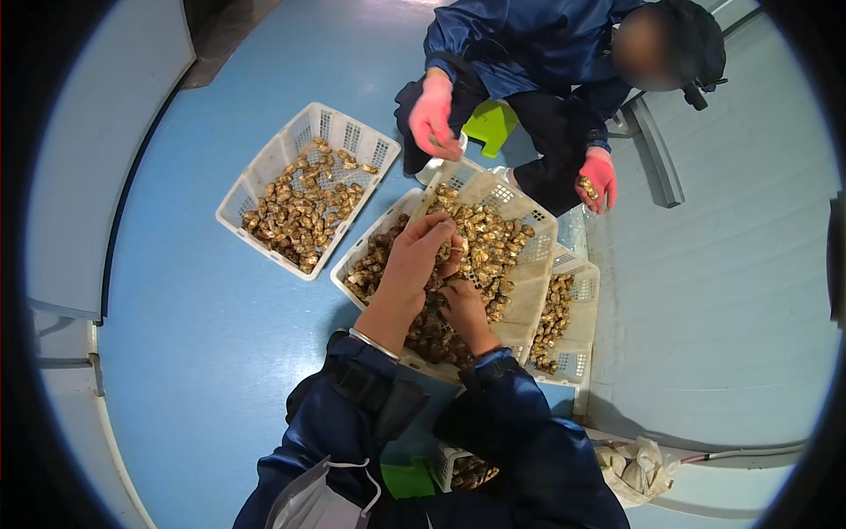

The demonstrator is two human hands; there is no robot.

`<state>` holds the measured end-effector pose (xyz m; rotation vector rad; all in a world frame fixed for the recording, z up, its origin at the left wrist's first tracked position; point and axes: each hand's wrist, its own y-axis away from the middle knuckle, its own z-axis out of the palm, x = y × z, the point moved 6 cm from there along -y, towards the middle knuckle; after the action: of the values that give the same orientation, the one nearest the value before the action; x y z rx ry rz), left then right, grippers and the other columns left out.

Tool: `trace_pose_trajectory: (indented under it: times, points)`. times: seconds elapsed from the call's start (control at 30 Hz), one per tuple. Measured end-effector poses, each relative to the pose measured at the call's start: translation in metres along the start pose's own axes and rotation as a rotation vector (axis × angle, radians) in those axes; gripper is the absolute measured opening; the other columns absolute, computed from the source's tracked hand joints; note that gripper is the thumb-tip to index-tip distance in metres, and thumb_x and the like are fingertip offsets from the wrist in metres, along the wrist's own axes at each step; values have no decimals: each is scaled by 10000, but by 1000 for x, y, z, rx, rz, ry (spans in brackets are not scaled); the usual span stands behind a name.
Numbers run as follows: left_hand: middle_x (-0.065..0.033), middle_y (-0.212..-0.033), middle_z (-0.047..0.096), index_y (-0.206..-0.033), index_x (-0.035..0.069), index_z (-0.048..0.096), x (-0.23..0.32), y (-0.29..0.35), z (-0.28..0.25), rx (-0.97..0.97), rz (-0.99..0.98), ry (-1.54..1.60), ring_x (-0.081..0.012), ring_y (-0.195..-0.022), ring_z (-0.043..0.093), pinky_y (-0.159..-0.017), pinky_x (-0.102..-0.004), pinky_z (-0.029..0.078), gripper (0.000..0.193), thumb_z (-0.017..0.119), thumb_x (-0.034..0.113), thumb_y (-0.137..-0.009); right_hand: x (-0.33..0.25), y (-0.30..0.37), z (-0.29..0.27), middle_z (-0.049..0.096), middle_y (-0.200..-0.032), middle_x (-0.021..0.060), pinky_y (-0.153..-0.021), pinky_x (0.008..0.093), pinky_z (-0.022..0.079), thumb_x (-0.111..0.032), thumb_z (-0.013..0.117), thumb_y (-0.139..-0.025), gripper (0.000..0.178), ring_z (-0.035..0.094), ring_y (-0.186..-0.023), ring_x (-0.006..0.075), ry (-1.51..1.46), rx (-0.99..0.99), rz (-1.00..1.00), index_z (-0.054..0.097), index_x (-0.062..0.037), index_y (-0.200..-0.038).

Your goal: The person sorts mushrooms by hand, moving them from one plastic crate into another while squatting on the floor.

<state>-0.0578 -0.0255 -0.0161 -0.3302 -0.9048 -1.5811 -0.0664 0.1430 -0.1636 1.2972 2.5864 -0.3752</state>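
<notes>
- Face mask [319, 510], white, nearest the camera, lying against the person's dark blue sleeve [330, 423].
- Left hand [419, 257]: fingers curled, apparently pinching a small brown mushroom [446, 253], partly hidden between thumb and fingers.
- Right hand [465, 310]: lowered, fingers bent among loose mushrooms [436, 339]; whether it grips one cannot be told.
- Handling, as judged: a light fingertip pinch should spare the cap; the right hand is best kept loose, lifting single pieces without pressing the heap.
- Position: the pinched mushroom lies at the left fingertips, beyond the right hand; the loose mushrooms lie beneath both hands, in a white lattice basket [349, 280] overlapped on its right by a tilted basket [539, 282].
</notes>
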Motion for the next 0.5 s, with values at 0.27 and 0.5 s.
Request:
trace_pose_trajectory:
  times: [0.27,0.5]
  points:
    - [9,-843,618,-1071,110,595,5,1,-8,-5,16,-16,-108,-740,584,-612,-260,436,207,590,239,-909,14,-5,-2,583,-942,86,-799,383,451,-88,684,-777,173,539,-932,267,-123,55,57,648,-21,-933]
    - [6,-836,622,-1061,107,594,4,2,0,0,3,-11,-107,-733,585,-597,-248,436,194,587,226,-907,50,31,-18,558,-841,-51,-693,232,404,-183,668,-883,124,480,-767,44,-1262,129,675,637,-66,-907]
